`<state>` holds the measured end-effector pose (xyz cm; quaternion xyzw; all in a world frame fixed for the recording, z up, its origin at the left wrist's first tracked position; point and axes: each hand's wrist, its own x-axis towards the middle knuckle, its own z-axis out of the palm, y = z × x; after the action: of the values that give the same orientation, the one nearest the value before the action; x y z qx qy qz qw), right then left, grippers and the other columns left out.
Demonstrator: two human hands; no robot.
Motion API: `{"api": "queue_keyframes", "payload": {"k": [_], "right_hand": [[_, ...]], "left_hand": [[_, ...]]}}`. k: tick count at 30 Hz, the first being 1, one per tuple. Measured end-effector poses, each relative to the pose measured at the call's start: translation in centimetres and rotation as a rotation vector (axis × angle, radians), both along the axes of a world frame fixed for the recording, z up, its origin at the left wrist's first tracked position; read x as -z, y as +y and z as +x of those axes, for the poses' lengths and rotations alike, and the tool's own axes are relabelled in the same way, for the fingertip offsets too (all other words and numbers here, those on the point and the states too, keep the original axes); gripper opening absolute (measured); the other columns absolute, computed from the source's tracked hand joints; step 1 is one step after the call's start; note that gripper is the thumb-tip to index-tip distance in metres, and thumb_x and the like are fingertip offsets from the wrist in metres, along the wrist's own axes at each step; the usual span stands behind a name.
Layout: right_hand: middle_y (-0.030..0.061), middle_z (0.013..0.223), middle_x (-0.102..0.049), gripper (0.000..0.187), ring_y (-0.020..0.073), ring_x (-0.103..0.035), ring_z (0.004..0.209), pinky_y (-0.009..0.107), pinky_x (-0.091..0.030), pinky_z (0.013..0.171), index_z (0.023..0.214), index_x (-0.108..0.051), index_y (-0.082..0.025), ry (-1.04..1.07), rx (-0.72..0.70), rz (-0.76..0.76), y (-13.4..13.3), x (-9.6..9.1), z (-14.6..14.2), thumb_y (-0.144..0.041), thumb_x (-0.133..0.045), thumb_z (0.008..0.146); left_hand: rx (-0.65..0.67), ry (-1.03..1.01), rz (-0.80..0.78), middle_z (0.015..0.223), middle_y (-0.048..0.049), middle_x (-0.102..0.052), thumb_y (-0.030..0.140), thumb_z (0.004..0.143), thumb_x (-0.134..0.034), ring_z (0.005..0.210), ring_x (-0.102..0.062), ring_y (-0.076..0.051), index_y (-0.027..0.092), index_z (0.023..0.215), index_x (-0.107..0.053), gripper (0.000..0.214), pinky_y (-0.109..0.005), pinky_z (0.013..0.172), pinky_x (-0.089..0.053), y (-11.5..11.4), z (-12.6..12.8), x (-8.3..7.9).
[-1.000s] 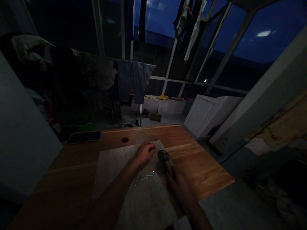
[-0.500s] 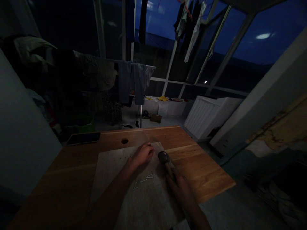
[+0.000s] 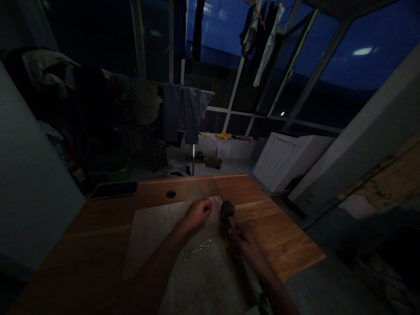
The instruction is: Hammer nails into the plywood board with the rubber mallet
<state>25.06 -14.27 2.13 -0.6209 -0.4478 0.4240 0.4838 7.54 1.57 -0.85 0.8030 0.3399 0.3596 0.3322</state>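
Note:
My right hand [image 3: 247, 247] is wrapped round the handle of a hammer [image 3: 227, 211], whose dark, rounded head is raised at the right edge of a pale wooden board [image 3: 206, 291]. Near the board's far edge, my left hand [image 3: 199, 212] is closed, its fingertips pinched together close to the hammer head. What the pinch holds, if anything, is too small and dark to make out. Several loose nails [image 3: 201, 248] lie on the board, between my left forearm and the hammer. A row of small dark dots runs along the board's far left part.
The board lies on a brown wooden table [image 3: 275, 227]. A dark phone [image 3: 114, 190] rests at the table's far left corner, and a round hole [image 3: 171, 194] is near the back edge. Beyond are hanging clothes [image 3: 190, 109] and a white ribbed appliance [image 3: 278, 159].
The hammer head has tipped up and shifted slightly right, away from my left hand. My right hand has moved a little right. My left hand stays pinched in nearly the same spot.

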Motion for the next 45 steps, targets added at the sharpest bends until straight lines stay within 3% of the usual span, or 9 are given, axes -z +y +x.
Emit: {"api": "queue_keyframes", "payload": {"k": [3,7,12,16,20,26,39,45], "right_hand": [[-0.0065,0.054,-0.051,0.056,0.0114,-0.046,0.038,0.024,-0.037,0.037,0.085,-0.066,-0.021,0.087,0.019,-0.047,1.8,-1.0,-1.4,-0.074,-0.07,0.072],[-0.0065,0.05,-0.053,0.057,0.0098,-0.043,0.032,0.023,-0.035,0.033,0.074,-0.059,-0.022,0.165,0.004,0.021,5.2,-1.9,-2.6,-0.078,-0.068,0.066],[-0.0052,0.035,-0.047,0.049,0.0107,-0.04,0.028,0.023,-0.03,0.032,0.061,-0.058,-0.022,0.169,-0.023,0.037,10.3,-2.2,-2.2,-0.07,-0.064,0.07],[-0.0041,0.035,-0.05,0.04,0.0107,-0.04,0.028,0.023,-0.03,0.031,0.061,-0.06,-0.021,0.197,-0.026,0.017,12.8,-2.0,-1.4,-0.06,-0.063,0.07],[-0.0036,0.038,-0.051,0.035,0.01,-0.042,0.03,0.022,-0.033,0.032,0.061,-0.058,-0.021,0.238,-0.03,0.012,12.9,-1.5,-0.8,-0.055,-0.061,0.069],[-0.0079,0.045,-0.053,0.042,0.0106,-0.045,0.029,0.022,-0.034,0.029,0.088,-0.064,-0.018,0.287,-0.03,-0.037,11.7,-1.2,-0.3,-0.057,-0.064,0.071],[-0.0109,0.043,-0.049,0.057,0.01,-0.043,0.028,0.021,-0.033,0.028,0.094,-0.062,-0.02,0.258,-0.094,-0.034,10.1,-2.8,-1.4,-0.069,-0.072,0.068],[-0.0098,0.045,-0.051,0.057,0.0102,-0.043,0.028,0.02,-0.033,0.027,0.095,-0.062,-0.02,0.259,-0.138,-0.047,10.0,-2.6,-1.5,-0.07,-0.07,0.071]], "left_hand": [[0.017,0.001,-0.001,0.083,-0.0013,-0.072,0.012,0.082,-0.059,0.078,-0.064,-0.016,0.016,0.084,-0.07,0.011,-0.025,0.075,-0.046,0.4,0.0,-0.1],[0.055,0.008,-0.01,0.077,-0.0005,-0.07,0.014,0.083,-0.059,0.072,-0.061,-0.015,0.015,0.081,-0.069,0.011,-0.023,0.069,-0.045,1.7,0.2,-0.2],[0.038,0.012,-0.029,0.078,-0.0017,-0.072,0.012,0.081,-0.06,0.073,-0.062,-0.015,0.015,0.08,-0.073,0.013,-0.024,0.071,-0.045,3.8,0.7,-0.5],[0.012,0.017,-0.062,0.077,-0.0025,-0.073,0.01,0.077,-0.061,0.073,-0.063,-0.016,0.014,0.078,-0.074,0.014,-0.024,0.071,-0.045,5.0,1.0,-0.8],[-0.007,0.019,-0.133,0.075,-0.0013,-0.073,0.015,0.078,-0.063,0.071,-0.063,-0.015,0.014,0.079,-0.075,0.012,-0.023,0.069,-0.045,5.2,1.3,-0.5],[-0.078,0.09,-0.085,0.078,-0.0016,-0.074,0.016,0.078,-0.065,0.071,-0.063,-0.015,0.015,0.084,-0.078,0.015,-0.024,0.069,-0.045,4.9,1.3,-0.2],[-0.057,0.153,-0.037,0.085,-0.0048,-0.076,0.013,0.08,-0.066,0.078,-0.066,-0.018,0.015,0.087,-0.081,0.016,-0.026,0.075,-0.045,4.7,1.2,-0.8],[-0.071,0.168,-0.025,0.083,-0.0036,-0.076,0.01,0.079,-0.063,0.077,-0.065,-0.017,0.016,0.084,-0.082,0.02,-0.025,0.075,-0.046,4.7,1.2,-1.0]]}}
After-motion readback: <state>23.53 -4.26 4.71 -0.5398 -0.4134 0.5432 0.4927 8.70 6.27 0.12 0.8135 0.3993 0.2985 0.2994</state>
